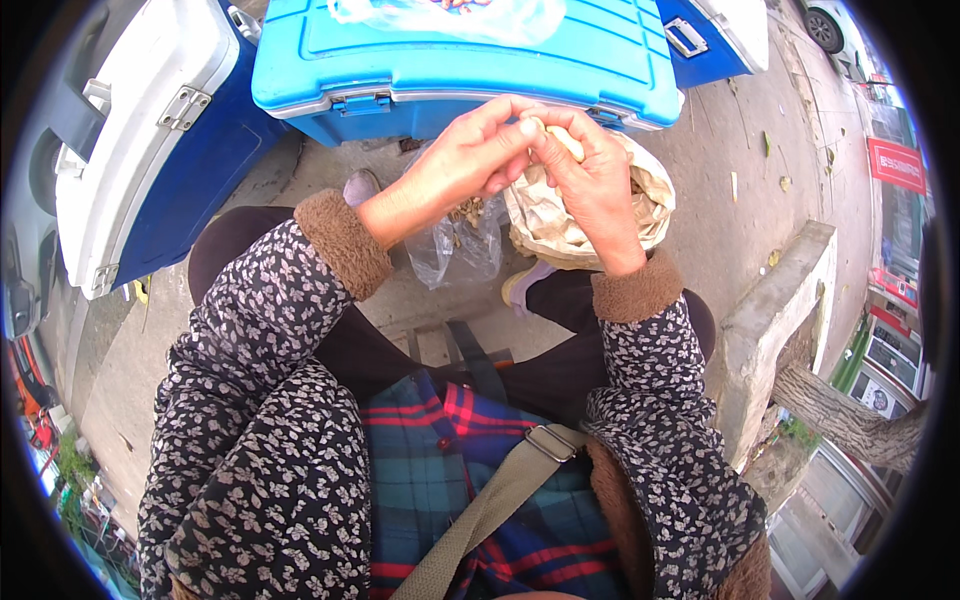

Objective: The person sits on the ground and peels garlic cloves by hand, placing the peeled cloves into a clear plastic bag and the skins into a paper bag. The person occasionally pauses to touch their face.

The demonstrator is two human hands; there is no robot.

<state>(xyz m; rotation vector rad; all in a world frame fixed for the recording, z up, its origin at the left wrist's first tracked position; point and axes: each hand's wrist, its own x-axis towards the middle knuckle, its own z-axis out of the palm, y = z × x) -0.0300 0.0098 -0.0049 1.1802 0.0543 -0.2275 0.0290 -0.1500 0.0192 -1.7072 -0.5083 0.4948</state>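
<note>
My left hand (461,154) and my right hand (596,180) meet in front of me, fingertips touching. Between them they grip a pale, unshelled peanut (566,142), partly covered by the fingers. Below my right hand stands a crumpled, cream-coloured sack (540,217) with its mouth rolled open; most of its inside is hidden. A clear plastic bag (480,259) lies on the ground under my left hand, with what look like peanut shells (469,212) in it. Reddish peanut kernels (457,4) rest on another clear plastic bag (517,26) at the top edge of the view.
That upper bag lies on the lid of a light-blue cooler box (465,67) facing me. Blue-and-white cooler boxes flank it at left (180,150) and right (705,37). On my right, a concrete tree surround (757,322) encloses a trunk (840,397). Leaves dot the pavement (720,157).
</note>
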